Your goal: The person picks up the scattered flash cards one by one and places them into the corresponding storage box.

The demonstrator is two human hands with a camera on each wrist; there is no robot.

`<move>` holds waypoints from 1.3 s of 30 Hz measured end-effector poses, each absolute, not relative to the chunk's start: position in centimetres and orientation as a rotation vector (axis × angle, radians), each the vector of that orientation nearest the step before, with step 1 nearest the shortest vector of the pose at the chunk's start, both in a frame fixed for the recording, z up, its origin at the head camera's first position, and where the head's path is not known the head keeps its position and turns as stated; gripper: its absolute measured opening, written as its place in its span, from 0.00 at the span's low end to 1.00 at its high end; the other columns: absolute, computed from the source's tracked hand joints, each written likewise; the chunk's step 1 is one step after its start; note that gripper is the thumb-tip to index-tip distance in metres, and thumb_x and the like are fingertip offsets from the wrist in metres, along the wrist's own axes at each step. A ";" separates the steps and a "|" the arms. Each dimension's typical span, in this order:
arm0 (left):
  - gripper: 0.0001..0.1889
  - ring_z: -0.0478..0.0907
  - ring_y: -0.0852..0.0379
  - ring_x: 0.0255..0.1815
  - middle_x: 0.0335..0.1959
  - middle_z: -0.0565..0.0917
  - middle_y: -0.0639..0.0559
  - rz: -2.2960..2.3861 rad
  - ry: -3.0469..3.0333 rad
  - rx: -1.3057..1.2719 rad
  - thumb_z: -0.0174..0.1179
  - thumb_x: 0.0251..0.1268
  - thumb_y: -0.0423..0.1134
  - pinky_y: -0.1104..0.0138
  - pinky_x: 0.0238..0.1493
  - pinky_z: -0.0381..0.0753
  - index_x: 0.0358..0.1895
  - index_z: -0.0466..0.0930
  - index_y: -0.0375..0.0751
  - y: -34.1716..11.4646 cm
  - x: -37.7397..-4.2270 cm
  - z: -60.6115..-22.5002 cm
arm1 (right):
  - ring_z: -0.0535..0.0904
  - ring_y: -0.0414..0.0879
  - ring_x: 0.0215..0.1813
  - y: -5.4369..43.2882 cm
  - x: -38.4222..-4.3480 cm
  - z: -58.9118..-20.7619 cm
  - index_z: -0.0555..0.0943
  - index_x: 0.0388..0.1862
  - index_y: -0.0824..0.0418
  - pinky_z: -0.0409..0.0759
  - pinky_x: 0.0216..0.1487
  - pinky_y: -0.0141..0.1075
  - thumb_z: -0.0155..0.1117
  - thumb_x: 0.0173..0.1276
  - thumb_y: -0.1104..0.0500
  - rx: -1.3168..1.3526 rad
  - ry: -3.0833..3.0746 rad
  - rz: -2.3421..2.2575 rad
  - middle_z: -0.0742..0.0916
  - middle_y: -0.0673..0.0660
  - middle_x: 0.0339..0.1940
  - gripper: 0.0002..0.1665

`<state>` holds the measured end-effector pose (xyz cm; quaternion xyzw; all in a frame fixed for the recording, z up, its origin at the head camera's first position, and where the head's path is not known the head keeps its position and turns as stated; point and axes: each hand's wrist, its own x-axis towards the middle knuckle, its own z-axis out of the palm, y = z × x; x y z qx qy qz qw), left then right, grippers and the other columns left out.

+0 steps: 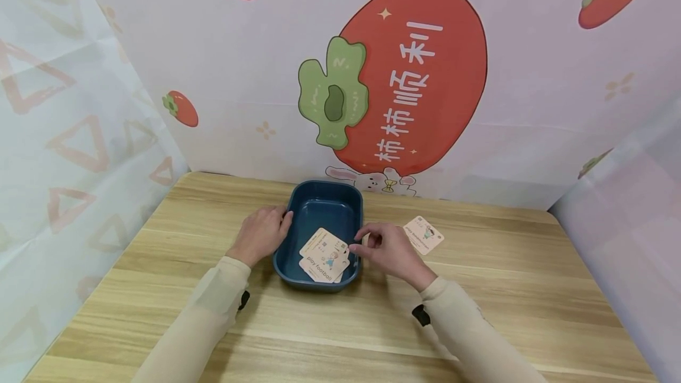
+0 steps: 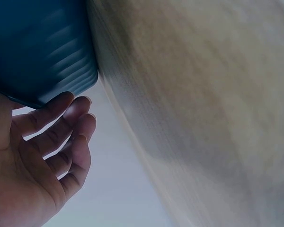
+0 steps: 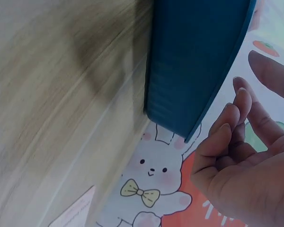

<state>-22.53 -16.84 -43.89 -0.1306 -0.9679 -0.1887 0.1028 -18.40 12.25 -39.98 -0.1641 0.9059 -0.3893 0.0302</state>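
Observation:
A dark blue plastic box [image 1: 324, 214] stands on the wooden table. In its near end lie several overlapping pale cards; the top one [image 1: 326, 263] reads "play football" beside a small cartoon figure. My left hand [image 1: 262, 232] holds the box's left rim, thumb over the edge. In the left wrist view its fingers [image 2: 52, 111] curl against the outer wall. Over the right rim hovers my right hand [image 1: 391, 250], thumb and index finger apart with nothing between them. The right wrist view shows these fingers [image 3: 229, 116] beside the box wall.
Another pale card [image 1: 424, 235] lies on the wooden table [image 1: 489, 288], just beyond the right hand. Behind the table rises a backdrop [image 1: 255, 75] printed with persimmons and a rabbit. Patterned sheets [image 1: 80, 135] hang at both sides.

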 end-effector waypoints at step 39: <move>0.15 0.78 0.49 0.30 0.28 0.82 0.47 -0.548 -2.858 -0.392 0.52 0.79 0.43 0.56 0.31 0.79 0.39 0.83 0.36 -16.8 -22.5 -43.8 | 0.75 0.46 0.34 20.1 -19.1 -40.8 0.83 0.46 0.64 0.74 0.37 0.40 0.76 0.64 0.49 -0.345 2.924 -1.079 0.80 0.52 0.31 0.23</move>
